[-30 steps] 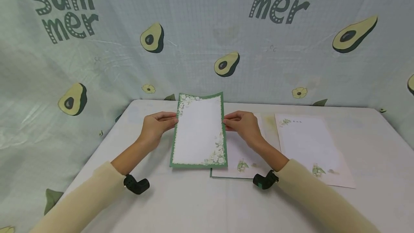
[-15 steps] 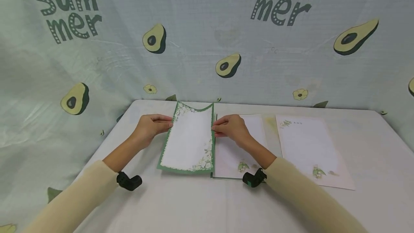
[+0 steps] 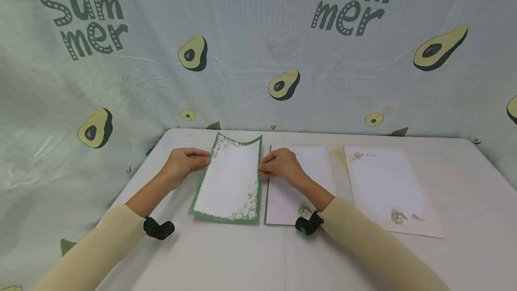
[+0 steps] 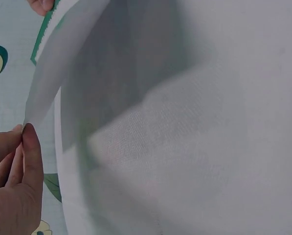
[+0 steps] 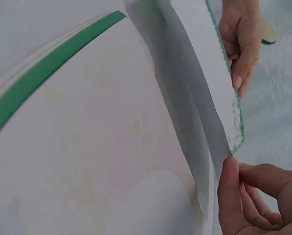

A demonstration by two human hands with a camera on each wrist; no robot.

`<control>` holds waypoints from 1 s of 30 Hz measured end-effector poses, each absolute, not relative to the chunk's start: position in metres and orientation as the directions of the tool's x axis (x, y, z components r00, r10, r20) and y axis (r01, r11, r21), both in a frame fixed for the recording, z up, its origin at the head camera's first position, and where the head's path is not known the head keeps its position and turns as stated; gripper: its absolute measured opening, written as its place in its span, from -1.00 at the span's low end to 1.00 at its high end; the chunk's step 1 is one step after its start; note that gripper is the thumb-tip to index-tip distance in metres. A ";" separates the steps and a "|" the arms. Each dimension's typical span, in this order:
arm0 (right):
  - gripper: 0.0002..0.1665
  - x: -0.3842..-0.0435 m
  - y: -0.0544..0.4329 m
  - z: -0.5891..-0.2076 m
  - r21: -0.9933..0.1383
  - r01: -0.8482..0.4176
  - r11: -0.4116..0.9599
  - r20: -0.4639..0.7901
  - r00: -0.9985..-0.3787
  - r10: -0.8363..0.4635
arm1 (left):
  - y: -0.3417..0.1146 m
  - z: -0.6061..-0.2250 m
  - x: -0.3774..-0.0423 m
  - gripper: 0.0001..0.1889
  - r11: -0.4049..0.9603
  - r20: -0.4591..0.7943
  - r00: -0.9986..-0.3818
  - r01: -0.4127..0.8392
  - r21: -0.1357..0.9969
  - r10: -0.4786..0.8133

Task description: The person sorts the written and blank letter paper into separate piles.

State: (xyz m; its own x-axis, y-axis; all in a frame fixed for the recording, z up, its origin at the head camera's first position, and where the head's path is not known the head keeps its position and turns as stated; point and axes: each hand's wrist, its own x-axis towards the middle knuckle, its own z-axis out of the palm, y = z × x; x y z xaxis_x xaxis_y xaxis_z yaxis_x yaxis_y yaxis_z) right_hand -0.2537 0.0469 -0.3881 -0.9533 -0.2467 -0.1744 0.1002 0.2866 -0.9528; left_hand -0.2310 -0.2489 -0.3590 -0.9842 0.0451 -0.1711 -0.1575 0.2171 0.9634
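Observation:
A sheet of paper (image 3: 228, 178) with a green border and white flowers in two corners is held up by its long sides, its top edge sagging into a curve. My left hand (image 3: 181, 166) pinches the left edge between thumb and fingers. On the opposite edge my right hand (image 3: 284, 166) pinches it the same way. The left wrist view shows the sheet's plain back (image 4: 62, 58) lifted off the table with a shadow below. Beside it lies a stack of sheets (image 3: 280, 205), pale pink on top with a green edge showing, partly hidden by my right hand and forearm.
To the right of the stack lies a pale pink sheet (image 3: 387, 187) with leaf and flower prints. All of it is on a white-covered table (image 3: 250, 259). Behind rises a cloth (image 3: 242, 21) printed with avocados.
Both hands have moved left and slightly nearer with the green-bordered sheet. It has come off the stack, uncovering more of the pink top sheet, and its upper edge bows more.

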 end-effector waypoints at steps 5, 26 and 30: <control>-0.90 -0.253 0.046 -0.391 -0.939 0.084 0.334 -0.178 -0.948 -0.263 | -0.248 -0.361 -0.231 -0.61 0.225 -0.181 -0.981 -0.162 0.961 0.065; -0.91 -0.260 0.054 -0.385 -0.882 0.076 0.465 -0.223 -0.936 -0.271 | -0.248 -0.368 -0.235 -0.66 0.407 -0.203 -0.979 -0.173 0.897 0.033; -0.90 -0.262 0.053 -0.384 -0.860 0.040 0.508 -0.206 -0.939 -0.276 | -0.246 -0.366 -0.235 -0.67 0.440 -0.203 -0.979 -0.168 0.882 0.034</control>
State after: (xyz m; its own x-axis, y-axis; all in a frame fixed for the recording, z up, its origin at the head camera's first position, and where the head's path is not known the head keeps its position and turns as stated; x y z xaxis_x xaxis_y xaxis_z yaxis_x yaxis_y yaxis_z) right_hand -0.2621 0.0527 -0.3837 -0.9388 -0.2758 -0.2063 0.0397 0.5083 -0.8603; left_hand -0.2353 -0.2458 -0.3660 -0.9787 0.0335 -0.2026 -0.1675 0.4401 0.8822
